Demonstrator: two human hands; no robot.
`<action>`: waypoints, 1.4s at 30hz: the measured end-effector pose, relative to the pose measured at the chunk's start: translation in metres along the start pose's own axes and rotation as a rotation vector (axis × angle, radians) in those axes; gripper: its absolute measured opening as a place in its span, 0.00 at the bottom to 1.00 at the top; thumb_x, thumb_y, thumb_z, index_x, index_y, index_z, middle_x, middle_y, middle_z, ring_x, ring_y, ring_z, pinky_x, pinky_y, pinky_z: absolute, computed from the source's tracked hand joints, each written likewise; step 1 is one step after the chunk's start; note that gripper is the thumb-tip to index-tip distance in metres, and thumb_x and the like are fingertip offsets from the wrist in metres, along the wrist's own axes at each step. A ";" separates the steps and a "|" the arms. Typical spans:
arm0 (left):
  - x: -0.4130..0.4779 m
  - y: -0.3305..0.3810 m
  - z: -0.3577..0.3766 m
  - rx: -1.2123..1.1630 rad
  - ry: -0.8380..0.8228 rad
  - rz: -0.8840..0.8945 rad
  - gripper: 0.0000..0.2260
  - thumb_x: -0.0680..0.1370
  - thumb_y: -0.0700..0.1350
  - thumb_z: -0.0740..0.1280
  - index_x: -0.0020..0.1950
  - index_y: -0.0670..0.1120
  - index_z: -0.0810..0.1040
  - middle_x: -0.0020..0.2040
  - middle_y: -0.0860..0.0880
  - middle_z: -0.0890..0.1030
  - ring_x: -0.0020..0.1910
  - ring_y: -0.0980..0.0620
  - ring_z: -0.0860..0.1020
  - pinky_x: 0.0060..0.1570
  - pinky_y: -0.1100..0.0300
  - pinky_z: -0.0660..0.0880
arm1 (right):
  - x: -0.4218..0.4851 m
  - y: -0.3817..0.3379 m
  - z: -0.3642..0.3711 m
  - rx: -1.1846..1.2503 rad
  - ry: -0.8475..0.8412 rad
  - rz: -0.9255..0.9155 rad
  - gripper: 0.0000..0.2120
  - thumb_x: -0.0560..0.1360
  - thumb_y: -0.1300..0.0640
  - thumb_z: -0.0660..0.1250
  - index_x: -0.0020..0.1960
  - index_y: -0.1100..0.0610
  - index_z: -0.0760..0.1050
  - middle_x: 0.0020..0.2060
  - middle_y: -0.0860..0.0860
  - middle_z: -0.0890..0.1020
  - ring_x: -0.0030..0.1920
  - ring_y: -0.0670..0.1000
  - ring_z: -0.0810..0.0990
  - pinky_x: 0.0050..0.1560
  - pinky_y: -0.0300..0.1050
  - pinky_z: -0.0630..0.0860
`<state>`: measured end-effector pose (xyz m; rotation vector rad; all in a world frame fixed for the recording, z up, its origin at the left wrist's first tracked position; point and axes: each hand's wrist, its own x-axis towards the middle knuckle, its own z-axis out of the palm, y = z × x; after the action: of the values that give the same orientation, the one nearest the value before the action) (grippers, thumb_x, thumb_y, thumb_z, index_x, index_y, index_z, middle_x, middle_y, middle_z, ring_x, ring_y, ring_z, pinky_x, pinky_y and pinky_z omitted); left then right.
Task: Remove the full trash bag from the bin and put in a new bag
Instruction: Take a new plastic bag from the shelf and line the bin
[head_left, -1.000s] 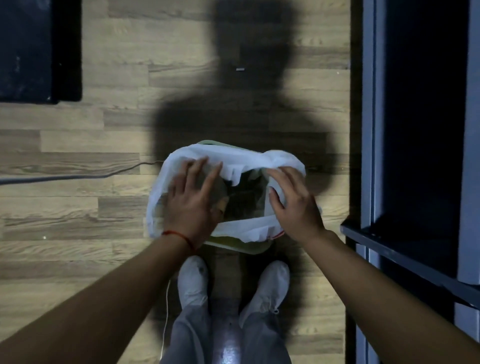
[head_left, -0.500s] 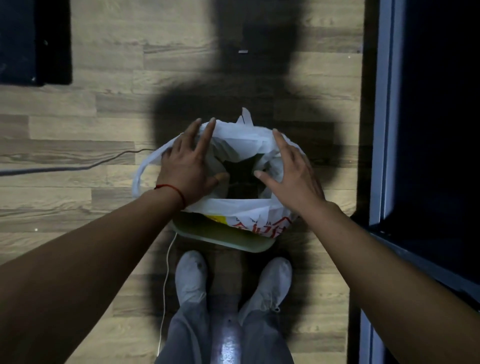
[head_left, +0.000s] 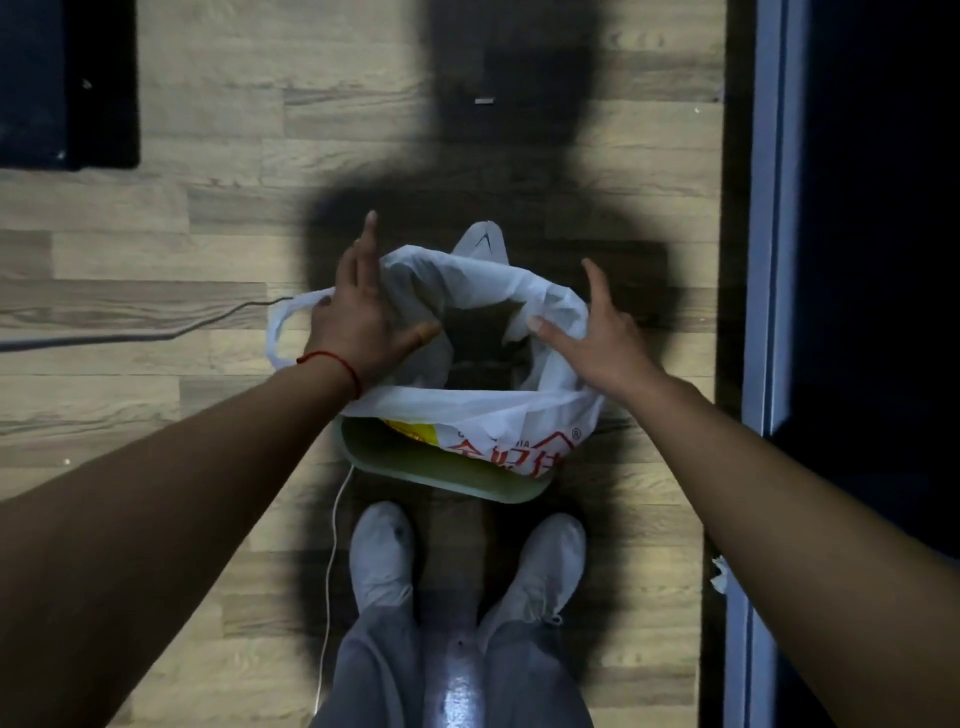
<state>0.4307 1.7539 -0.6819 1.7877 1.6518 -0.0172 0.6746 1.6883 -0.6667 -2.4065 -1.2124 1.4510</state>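
A white trash bag (head_left: 498, 415) with red and yellow print stands in a pale green bin (head_left: 441, 467) on the floor in front of my feet. Its rim is off the bin edge and its mouth gapes, showing dark contents. My left hand (head_left: 358, 322) holds the bag's left rim, thumb inside the mouth and index finger pointing up; a handle loop sticks out to its left. My right hand (head_left: 592, 332) holds the right rim, thumb on the inner side and fingers outside. The second handle stands up at the far side.
Wooden plank floor all round. A grey cable (head_left: 130, 338) lies on the floor to the left and a thin white cord (head_left: 332, 571) runs by my left shoe. Dark furniture (head_left: 62, 83) stands top left; a blue-grey frame (head_left: 769, 260) borders the right.
The bag's rim has come off the bin edge and risen, exposing the printed side and the bin's near wall. Both hands moved from lying on the rim to holding the bag's sides.
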 end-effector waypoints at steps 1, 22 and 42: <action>-0.010 -0.001 -0.001 0.003 0.009 0.043 0.54 0.67 0.54 0.76 0.77 0.57 0.38 0.79 0.45 0.47 0.75 0.41 0.59 0.64 0.39 0.70 | -0.008 0.002 0.001 -0.024 0.016 -0.041 0.50 0.70 0.36 0.69 0.78 0.42 0.39 0.74 0.56 0.65 0.72 0.61 0.65 0.67 0.62 0.66; -0.100 -0.034 0.007 0.200 -0.258 0.323 0.59 0.57 0.57 0.81 0.77 0.60 0.45 0.74 0.45 0.26 0.75 0.39 0.31 0.72 0.36 0.54 | -0.078 0.041 0.030 -0.538 -0.115 -0.393 0.70 0.57 0.29 0.73 0.74 0.47 0.24 0.78 0.61 0.41 0.78 0.60 0.43 0.75 0.66 0.44; -0.111 -0.067 0.001 0.156 -0.271 0.479 0.59 0.56 0.59 0.80 0.78 0.52 0.49 0.75 0.40 0.28 0.76 0.41 0.34 0.69 0.47 0.56 | -0.085 0.062 0.042 -0.550 -0.256 -0.425 0.64 0.62 0.29 0.70 0.71 0.43 0.20 0.78 0.61 0.41 0.77 0.64 0.38 0.76 0.64 0.42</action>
<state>0.3507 1.6535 -0.6645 2.1520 1.0316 -0.1684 0.6582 1.5767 -0.6563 -2.0565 -2.2714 1.4525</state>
